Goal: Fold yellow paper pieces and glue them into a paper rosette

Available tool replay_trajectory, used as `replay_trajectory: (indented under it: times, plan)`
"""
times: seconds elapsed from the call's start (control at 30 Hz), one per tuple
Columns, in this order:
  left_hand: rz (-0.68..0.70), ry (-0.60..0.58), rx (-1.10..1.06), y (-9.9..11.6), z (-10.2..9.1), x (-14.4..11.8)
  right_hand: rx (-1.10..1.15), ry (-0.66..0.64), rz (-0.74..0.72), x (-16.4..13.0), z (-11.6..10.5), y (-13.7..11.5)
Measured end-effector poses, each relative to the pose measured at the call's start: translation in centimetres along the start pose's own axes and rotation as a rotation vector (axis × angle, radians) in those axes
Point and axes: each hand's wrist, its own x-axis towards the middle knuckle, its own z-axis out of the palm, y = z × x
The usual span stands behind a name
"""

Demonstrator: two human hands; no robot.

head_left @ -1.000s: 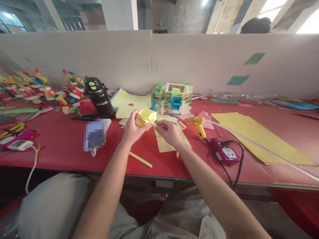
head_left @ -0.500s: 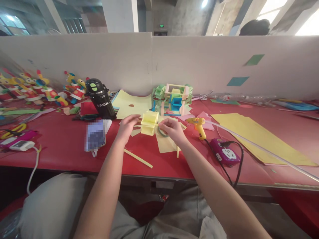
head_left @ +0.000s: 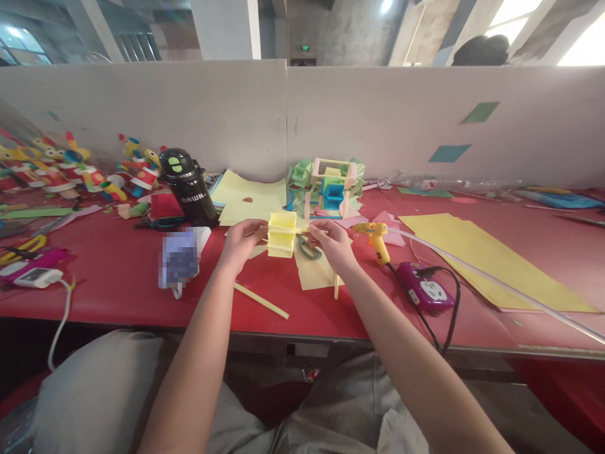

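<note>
While it is held at both ends, the yellow paper wheel (head_left: 282, 244) lies crosswise

Where the view begins, grey trousers (head_left: 108, 397) show below the front edge of the red surface (head_left: 118, 271). A pale yellow strip (head_left: 262, 301) lies near that edge, slanting toward the person at its right end; a short yellow piece (head_left: 336, 287) shows to its right.

Beyond these, the left hand (head_left: 240, 244) and the right hand (head_left: 334, 244) face each other across the wheel. The left thumb and fingers are nearly closed, pinching its left end; exactly what they grip there is partly hidden. The right fingers are pressed together on a thin yellow stub (head_left: 302, 231) that sticks out of the right end. The wheel is between the hands, over the middle of the surface; whether it touches anything below cannot be told. Its long axis runs left to right, roughly level and parallel with the front edge, the stub pointing right.

Just beside the right hand, the scissors' handle (head_left: 312, 256) shows over a cream sheet (head_left: 316, 279). Farther right, a yellow glue gun (head_left: 377, 241) points its nozzle left. On the left, a black bottle (head_left: 188, 189) stands on the surface. Behind, a paper model (head_left: 333, 194) with green and blue parts stands before a grey partition (head_left: 189, 94).
</note>
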Motion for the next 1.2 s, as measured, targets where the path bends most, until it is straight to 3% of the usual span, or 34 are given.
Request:
replay_trajectory:
  times: [0.2, 0.6, 0.97, 1.2]
  plan:
    - [-0.015, -0.084, 0.019, 0.38, 0.55, -0.46, -0.111, -0.013, -0.059, 0.13, -0.14, 0.70]
    - [0.002, -0.073, 0.093, -0.13, 0.56, -0.39, -0.186, -0.078, -0.031, -0.02, 0.33, 0.58]
    - [-0.126, -0.049, -0.173, 0.52, 0.76, -0.61, -0.062, -0.066, 0.006, 0.16, -0.19, 0.44]
    - [-0.119, -0.005, -0.174, 0.44, 0.61, -0.40, -0.058, -0.096, -0.073, 0.17, -0.57, 0.52]
